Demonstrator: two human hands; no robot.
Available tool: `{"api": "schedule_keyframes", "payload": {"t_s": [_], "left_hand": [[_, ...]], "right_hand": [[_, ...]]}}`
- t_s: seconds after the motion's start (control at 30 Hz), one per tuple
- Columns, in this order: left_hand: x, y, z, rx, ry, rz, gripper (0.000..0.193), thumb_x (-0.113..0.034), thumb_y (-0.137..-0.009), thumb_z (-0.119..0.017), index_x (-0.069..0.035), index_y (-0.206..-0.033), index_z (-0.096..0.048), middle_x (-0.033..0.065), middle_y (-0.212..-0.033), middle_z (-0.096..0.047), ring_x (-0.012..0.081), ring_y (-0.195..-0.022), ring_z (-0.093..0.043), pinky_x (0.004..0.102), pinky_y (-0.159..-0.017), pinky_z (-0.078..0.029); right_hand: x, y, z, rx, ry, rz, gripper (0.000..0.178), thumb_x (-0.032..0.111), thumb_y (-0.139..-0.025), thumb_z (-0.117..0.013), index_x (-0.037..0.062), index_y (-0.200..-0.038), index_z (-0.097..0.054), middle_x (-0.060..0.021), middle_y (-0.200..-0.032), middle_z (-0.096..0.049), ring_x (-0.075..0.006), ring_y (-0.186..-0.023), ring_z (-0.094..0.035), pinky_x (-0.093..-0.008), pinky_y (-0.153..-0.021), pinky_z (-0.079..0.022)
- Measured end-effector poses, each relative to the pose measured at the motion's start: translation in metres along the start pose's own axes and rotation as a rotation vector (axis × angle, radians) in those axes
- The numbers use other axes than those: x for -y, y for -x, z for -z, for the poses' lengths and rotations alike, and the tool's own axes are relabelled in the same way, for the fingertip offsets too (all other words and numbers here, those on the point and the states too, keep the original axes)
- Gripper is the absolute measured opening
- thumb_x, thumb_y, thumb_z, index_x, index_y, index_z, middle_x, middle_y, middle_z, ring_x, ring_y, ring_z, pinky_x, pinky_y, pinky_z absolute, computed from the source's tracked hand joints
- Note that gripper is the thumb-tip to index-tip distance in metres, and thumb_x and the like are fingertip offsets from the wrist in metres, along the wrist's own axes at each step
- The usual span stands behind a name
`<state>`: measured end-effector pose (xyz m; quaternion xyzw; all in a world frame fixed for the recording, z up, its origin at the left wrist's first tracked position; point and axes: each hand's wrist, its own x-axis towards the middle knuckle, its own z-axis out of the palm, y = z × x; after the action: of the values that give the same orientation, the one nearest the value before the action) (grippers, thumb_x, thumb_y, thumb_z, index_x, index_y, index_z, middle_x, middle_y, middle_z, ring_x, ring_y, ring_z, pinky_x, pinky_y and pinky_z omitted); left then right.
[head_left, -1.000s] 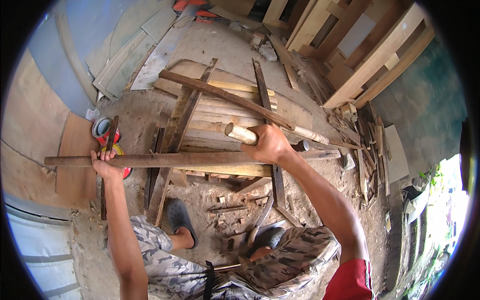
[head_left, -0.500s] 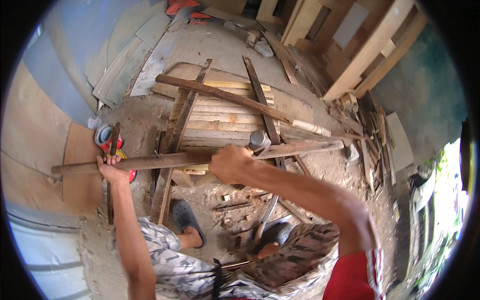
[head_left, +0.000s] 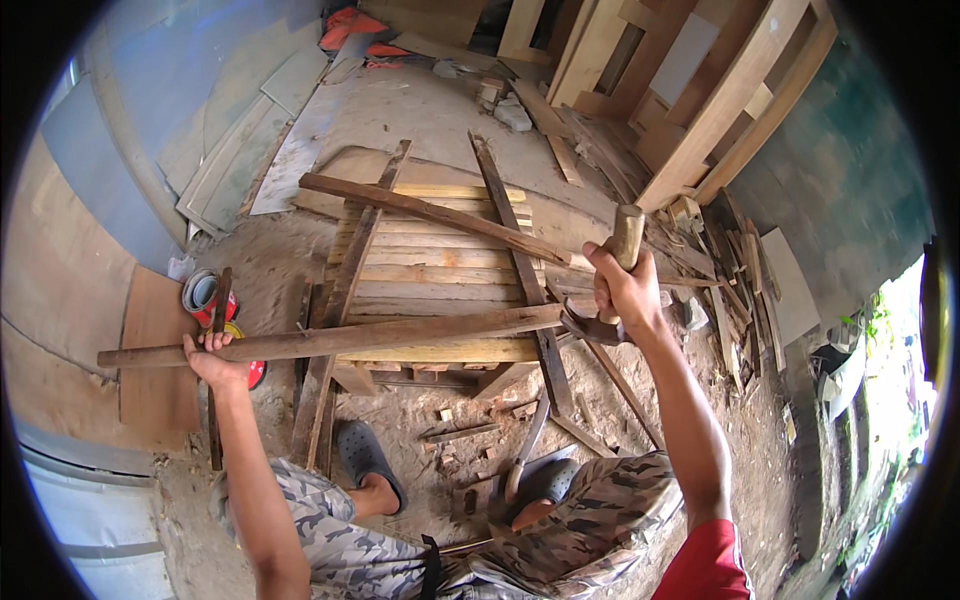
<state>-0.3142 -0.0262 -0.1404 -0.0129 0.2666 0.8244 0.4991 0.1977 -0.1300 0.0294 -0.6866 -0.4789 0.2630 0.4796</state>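
My left hand (head_left: pixel 215 360) grips a long brown wooden beam (head_left: pixel 400 335) near its left end, the fingers showing over its upper edge. The beam slants slightly up to the right, above a slatted wooden pallet (head_left: pixel 440 255). At the right, my right hand (head_left: pixel 625 285) is closed round a hammer (head_left: pixel 628 235), its pale handle end pointing up. The dark hammer head is low, beside the beam's right end; whether they touch I cannot tell. A second beam (head_left: pixel 430 210) lies across two dark wooden bars (head_left: pixel 357 265) (head_left: pixel 515 235) on the pallet.
Paint cans (head_left: pixel 205 295) stand by my left hand. A handsaw (head_left: pixel 520 465) lies by my right foot, among wood scraps (head_left: pixel 465 432). Scrap timber (head_left: pixel 740 290) is piled along the right wall, and wooden frames (head_left: pixel 690 110) lean at the back right.
My right hand has moved right and up with the hammer, from the beam's middle to its right end. My left hand keeps its hold near the left end.
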Motion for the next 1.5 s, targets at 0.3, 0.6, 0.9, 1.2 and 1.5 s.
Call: {"api": "schedule_keyframes", "payload": {"t_s": [0.3,0.6,0.9,1.2,1.5], "left_hand": [[-0.009,0.001,0.008,-0.038,-0.155,0.019,0.039,-0.047,-0.098,-0.048,-0.008,-0.094,-0.049,0.0043,-0.084,-0.055,0.0186,-0.079,-0.056,0.0315,-0.076,-0.05],[0.005,0.101,-0.04,0.201,-1.08,-1.204,0.05,-0.031,-0.095,-0.062,0.003,-0.13,-0.047,0.0159,-0.135,-0.05,0.029,-0.12,-0.054,0.0404,-0.102,-0.042],[0.152,0.184,-0.087,1.579,-1.727,-0.924,0.045,-0.041,-0.081,-0.074,-0.009,-0.113,-0.067,0.0072,-0.112,-0.062,0.0282,-0.105,-0.058,0.0433,-0.094,-0.046],[0.175,0.172,-0.089,1.703,-1.661,-0.767,0.033,-0.028,-0.083,-0.074,-0.011,-0.111,-0.069,0.0034,-0.106,-0.062,0.0239,-0.101,-0.06,0.0378,-0.086,-0.053],[0.175,0.175,-0.082,1.59,-1.697,-0.643,0.034,-0.032,-0.083,-0.074,-0.014,-0.11,-0.067,0.004,-0.107,-0.061,0.0249,-0.104,-0.061,0.0386,-0.084,-0.053]], "right_hand": [[-0.051,0.034,0.013,-0.132,-0.867,-0.082,0.053,0.062,-0.092,-0.056,0.0109,-0.082,-0.045,-0.0011,-0.073,-0.043,-0.0136,-0.065,-0.043,-0.0318,-0.066,-0.041],[-0.095,0.107,0.036,-0.319,-1.102,-0.082,0.045,0.058,-0.095,-0.053,0.0149,-0.087,-0.043,0.0009,-0.081,-0.04,-0.0153,-0.078,-0.039,-0.0337,-0.078,-0.035],[-0.168,0.131,0.006,-0.508,-0.661,-0.614,0.033,0.041,-0.097,-0.059,0.0092,-0.105,-0.053,-0.0036,-0.088,-0.057,-0.0152,-0.081,-0.052,-0.0362,-0.08,-0.041],[-0.33,0.227,-0.105,-0.112,-0.203,-0.848,0.043,0.048,-0.094,-0.063,0.0073,-0.077,-0.06,0.0007,-0.059,-0.05,-0.0118,-0.049,-0.041,-0.0332,-0.043,-0.032],[-0.338,0.268,-0.123,0.409,-0.44,-0.998,0.038,0.031,-0.088,-0.073,0.008,-0.114,-0.061,-0.0073,-0.092,-0.064,-0.0186,-0.074,-0.064,-0.0327,-0.059,-0.056]]}}
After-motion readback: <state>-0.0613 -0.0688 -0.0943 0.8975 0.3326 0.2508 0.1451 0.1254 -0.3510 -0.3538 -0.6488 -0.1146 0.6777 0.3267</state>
